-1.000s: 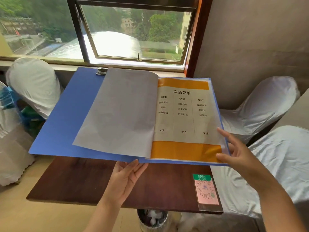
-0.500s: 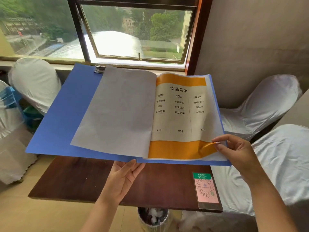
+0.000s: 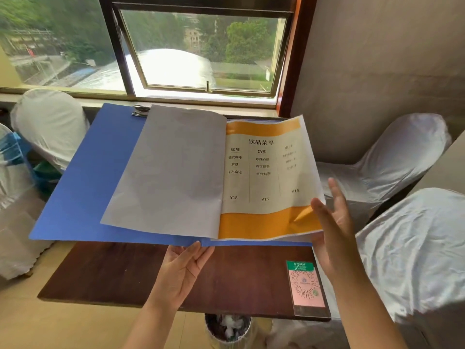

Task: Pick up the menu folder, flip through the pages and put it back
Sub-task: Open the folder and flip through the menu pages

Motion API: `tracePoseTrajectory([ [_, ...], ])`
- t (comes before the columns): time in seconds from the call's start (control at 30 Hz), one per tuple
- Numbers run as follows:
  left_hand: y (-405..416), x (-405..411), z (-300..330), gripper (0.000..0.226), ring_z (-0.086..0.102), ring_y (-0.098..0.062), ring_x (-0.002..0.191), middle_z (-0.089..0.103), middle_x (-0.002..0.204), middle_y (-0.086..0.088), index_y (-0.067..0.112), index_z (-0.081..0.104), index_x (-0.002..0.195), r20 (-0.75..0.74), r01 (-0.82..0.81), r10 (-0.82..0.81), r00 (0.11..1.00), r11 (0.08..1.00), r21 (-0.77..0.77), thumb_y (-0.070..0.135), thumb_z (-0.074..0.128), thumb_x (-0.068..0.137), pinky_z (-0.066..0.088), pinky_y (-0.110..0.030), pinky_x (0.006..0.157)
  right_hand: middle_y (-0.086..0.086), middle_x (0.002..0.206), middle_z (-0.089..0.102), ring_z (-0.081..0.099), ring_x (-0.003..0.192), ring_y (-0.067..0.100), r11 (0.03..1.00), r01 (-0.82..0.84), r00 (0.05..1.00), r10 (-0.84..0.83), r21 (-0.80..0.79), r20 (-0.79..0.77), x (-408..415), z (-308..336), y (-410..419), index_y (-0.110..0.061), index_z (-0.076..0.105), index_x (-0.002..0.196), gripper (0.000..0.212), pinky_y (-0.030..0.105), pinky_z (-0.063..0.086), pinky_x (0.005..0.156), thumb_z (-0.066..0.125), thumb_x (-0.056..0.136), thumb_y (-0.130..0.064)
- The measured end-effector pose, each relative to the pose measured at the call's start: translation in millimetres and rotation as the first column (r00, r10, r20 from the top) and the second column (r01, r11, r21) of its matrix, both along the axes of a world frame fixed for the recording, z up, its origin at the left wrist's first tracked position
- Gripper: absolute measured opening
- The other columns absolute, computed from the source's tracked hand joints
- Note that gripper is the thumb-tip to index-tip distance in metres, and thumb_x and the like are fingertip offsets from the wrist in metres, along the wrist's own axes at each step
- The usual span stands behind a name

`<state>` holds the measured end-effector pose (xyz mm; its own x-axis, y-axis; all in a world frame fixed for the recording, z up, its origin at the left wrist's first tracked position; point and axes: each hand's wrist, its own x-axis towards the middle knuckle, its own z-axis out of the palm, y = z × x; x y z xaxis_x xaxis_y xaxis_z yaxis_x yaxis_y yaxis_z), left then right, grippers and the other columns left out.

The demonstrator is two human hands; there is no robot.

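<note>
Head cam only, so one view to go on: blue menu folder (image 3: 83,187) is open and held up off the dark wood counter (image 3: 120,270), propped from underneath near the spine by the left hand (image 3: 182,268), palm up and flat, fingers spread, so that grip is more of a support than a pinch. Right hand (image 3: 332,222) is at the lower right corner of the orange drinks page (image 3: 264,172), fingers loose and mostly open, thumb side touching the page edge where the corner is already curled up; can't tell if it actually has the sheet pinched. Grey page (image 3: 171,172) lies turned over on the left side. For doing this flip well, I'd say get just that one sheet between thumb and finger, lift from the corner, and sweep it over toward the spine gently so it doesn't crease more. Keep the left palm level or the folder tips. QR card (image 3: 305,288) sits on the counter's near right corner, well clear.
</note>
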<state>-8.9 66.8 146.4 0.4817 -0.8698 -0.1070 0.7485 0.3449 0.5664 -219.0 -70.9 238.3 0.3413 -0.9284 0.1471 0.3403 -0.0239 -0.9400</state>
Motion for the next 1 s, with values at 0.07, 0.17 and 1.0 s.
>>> tracePoseTrajectory([
  [0.07, -1, -1, -1, 0.037, 0.073, -0.021, 0.083, 0.076, 0.086, -0.006, 0.019, 0.062, 0.101, 0.001, 0.002, -0.002, 1.000, 1.000, -0.005, -0.005, 0.052, 0.074, 0.060, -0.033, 0.066, 0.002, 0.129, 0.060, 0.062, 0.111, 0.022, 0.978, -0.182, 0.967, 0.158, 0.107, 0.201, 7, -6, 5, -0.033, 0.038, 0.136, 0.060, 0.040, 0.055, 0.085, 0.063, 0.082, -0.022],
  [0.17, -4, -3, -1, 0.037, 0.073, -0.021, 0.084, 0.076, 0.088, -0.007, 0.019, 0.063, 0.100, 0.010, 0.006, -0.006, 1.000, 1.000, -0.014, -0.006, 0.052, 0.075, 0.060, -0.033, 0.068, -0.004, 0.114, 0.067, 0.059, 0.112, 0.017, 0.930, -0.340, 0.922, 0.300, 0.141, 0.243, 22, -15, 21, -0.032, 0.057, 0.117, 0.052, 0.036, 0.049, 0.096, 0.076, 0.069, -0.040],
  [1.0, -9, -17, -1, 0.036, 0.072, -0.025, 0.091, 0.075, 0.093, -0.010, 0.012, 0.063, 0.103, -0.013, 0.012, -0.013, 1.000, 1.000, -0.018, -0.009, 0.052, 0.075, 0.059, -0.034, 0.071, 0.006, 0.119, 0.064, 0.058, 0.111, 0.016, 0.638, -0.228, 0.806, -0.300, -0.735, -0.511, 39, 1, 25, -0.014, 0.057, 0.122, 0.042, 0.011, 0.033, 0.100, 0.054, 0.082, -0.001],
])
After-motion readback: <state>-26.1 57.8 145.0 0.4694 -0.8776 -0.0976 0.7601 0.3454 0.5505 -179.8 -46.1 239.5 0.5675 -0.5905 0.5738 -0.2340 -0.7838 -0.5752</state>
